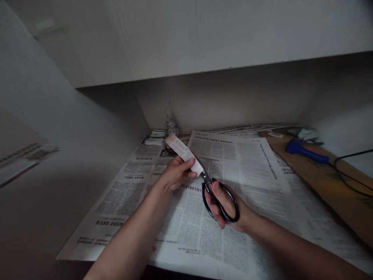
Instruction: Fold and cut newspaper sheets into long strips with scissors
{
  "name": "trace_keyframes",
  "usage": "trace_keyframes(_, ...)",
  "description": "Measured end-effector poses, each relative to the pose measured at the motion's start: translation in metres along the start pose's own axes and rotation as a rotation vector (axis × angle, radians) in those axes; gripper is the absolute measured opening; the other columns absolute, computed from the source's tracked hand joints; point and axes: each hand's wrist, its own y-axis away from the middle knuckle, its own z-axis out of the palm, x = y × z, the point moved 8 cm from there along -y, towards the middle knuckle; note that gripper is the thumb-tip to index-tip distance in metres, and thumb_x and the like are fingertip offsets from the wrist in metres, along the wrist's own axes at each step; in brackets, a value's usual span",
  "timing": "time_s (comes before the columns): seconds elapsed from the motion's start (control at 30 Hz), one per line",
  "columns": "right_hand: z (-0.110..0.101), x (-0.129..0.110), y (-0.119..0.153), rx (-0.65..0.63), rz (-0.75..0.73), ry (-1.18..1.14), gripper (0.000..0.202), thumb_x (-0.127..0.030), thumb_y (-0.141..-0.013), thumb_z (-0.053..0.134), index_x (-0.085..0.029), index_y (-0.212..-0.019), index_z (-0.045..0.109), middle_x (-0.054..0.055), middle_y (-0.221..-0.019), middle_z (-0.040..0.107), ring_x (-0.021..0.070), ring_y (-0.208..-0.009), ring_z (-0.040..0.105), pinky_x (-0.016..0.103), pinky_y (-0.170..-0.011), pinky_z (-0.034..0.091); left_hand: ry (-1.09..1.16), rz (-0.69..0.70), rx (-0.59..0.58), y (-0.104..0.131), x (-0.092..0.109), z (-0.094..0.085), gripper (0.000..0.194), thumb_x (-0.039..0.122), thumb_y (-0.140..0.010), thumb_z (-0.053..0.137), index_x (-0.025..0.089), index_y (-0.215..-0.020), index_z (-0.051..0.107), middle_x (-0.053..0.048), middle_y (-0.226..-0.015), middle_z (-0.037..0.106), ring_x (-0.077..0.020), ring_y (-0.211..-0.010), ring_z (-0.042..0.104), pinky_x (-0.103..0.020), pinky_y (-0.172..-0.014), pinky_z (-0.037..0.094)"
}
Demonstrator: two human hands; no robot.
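My left hand (179,172) pinches a narrow folded strip of newspaper (178,147) between thumb and fingers, with the strip slanting up and to the left. In my right hand (223,202) is a pair of scissors (207,178) with black loop handles, my thumb and fingers through the loops. The blades point up and left and lie against the lower right end of the strip. Whether they cut into the paper is too small to tell. Beneath both hands lie spread newspaper sheets (140,194).
A blue glue gun (305,151) with a black cable (349,175) rests on a wooden board (329,182) at the right. A small woven paper object (171,127) and long paper rolls (250,128) are at the back wall. A white cabinet (204,39) overhangs the table.
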Motion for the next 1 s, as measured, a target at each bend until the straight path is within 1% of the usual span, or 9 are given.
trace_keyframes(0.07,0.0,-0.002,0.0,-0.004,-0.004,0.013,0.071,-0.089,-0.079,0.05,-0.019,-0.073,0.053,-0.008,-0.05,0.047,0.0048,-0.031,0.04,0.018,-0.032,0.029,0.017,-0.01,0.023,-0.002,0.0,-0.003,0.043,0.043,-0.07,0.089,0.015,-0.095,0.068,0.0,-0.075,0.073,-0.0125,-0.057,0.069,-0.019,-0.045,0.057)
trace_keyframes(0.13,0.0,-0.001,-0.001,-0.015,0.007,0.011,0.07,-0.088,-0.081,0.048,-0.019,-0.075,0.054,-0.007,-0.051,0.048,0.0056,-0.032,0.043,0.018,-0.034,0.031,0.016,-0.032,0.04,-0.003,-0.003,-0.004,0.042,0.05,-0.075,0.083,0.015,-0.094,0.068,-0.001,-0.074,0.073,-0.0123,-0.054,0.068,-0.02,-0.044,0.057)
trace_keyframes(0.23,0.001,0.001,-0.002,-0.067,0.001,-0.003,0.072,-0.088,-0.084,0.042,-0.018,-0.08,0.055,-0.005,-0.057,0.053,0.0076,-0.038,0.051,0.019,-0.038,0.031,-0.011,-0.062,0.028,-0.002,-0.01,-0.002,0.044,0.049,-0.069,0.088,0.013,-0.084,0.069,0.0,-0.066,0.07,-0.0091,-0.047,0.062,-0.015,-0.037,0.049)
trace_keyframes(0.3,0.001,0.0,-0.002,-0.099,-0.033,-0.013,0.074,-0.089,-0.085,0.038,-0.017,-0.083,0.057,-0.003,-0.062,0.056,0.0093,-0.045,0.058,0.019,-0.043,0.033,-0.028,-0.078,0.004,-0.001,-0.015,0.001,0.044,0.045,-0.063,0.092,0.01,-0.079,0.07,-0.001,-0.064,0.069,-0.008,-0.046,0.06,-0.013,-0.036,0.046)
trace_keyframes(0.43,0.0,-0.001,-0.003,-0.109,-0.039,-0.052,0.078,-0.09,-0.084,0.036,-0.016,-0.088,0.059,-0.001,-0.066,0.058,0.0116,-0.053,0.063,0.022,-0.05,0.037,-0.043,-0.09,-0.008,0.0,-0.017,0.005,0.043,0.039,-0.058,0.095,0.009,-0.078,0.072,-0.002,-0.069,0.072,-0.0096,-0.056,0.066,-0.013,-0.046,0.053)
trace_keyframes(0.6,-0.005,0.004,-0.003,-0.061,-0.029,-0.057,0.077,-0.091,-0.084,0.034,-0.018,-0.083,0.058,-0.003,-0.059,0.054,0.0087,-0.042,0.054,0.021,-0.044,0.032,-0.049,-0.089,0.002,-0.001,-0.015,0.002,0.045,0.039,-0.054,0.097,0.009,-0.077,0.073,-0.003,-0.07,0.073,-0.0107,-0.058,0.067,-0.015,-0.048,0.055)
trace_keyframes(0.7,-0.005,0.005,-0.003,-0.035,-0.012,-0.021,0.078,-0.094,-0.079,0.037,-0.018,-0.077,0.055,-0.005,-0.054,0.051,0.0076,-0.036,0.049,0.02,-0.038,0.029,-0.037,-0.086,0.017,-0.002,-0.014,0.0,0.045,0.038,-0.052,0.098,0.009,-0.077,0.074,-0.003,-0.071,0.074,-0.01,-0.057,0.066,-0.014,-0.047,0.054)
trace_keyframes(0.9,-0.008,-0.003,-0.001,0.067,0.014,0.089,0.075,-0.095,-0.071,0.05,-0.019,-0.07,0.052,-0.007,-0.048,0.047,0.0057,-0.031,0.041,0.019,-0.031,0.032,-0.007,-0.072,0.065,0.0,-0.009,-0.002,0.032,0.025,-0.063,0.094,0.009,-0.082,0.074,-0.004,-0.075,0.074,-0.0107,-0.063,0.069,-0.013,-0.051,0.056)
trace_keyframes(1.0,-0.008,-0.005,-0.001,0.078,0.012,0.116,0.074,-0.093,-0.071,0.053,-0.02,-0.067,0.05,-0.008,-0.046,0.045,0.0048,-0.029,0.038,0.018,-0.029,0.032,0.018,-0.049,0.089,0.0,-0.005,-0.005,0.034,0.032,-0.066,0.092,0.011,-0.084,0.072,-0.002,-0.075,0.074,-0.01,-0.06,0.068,-0.015,-0.05,0.057)
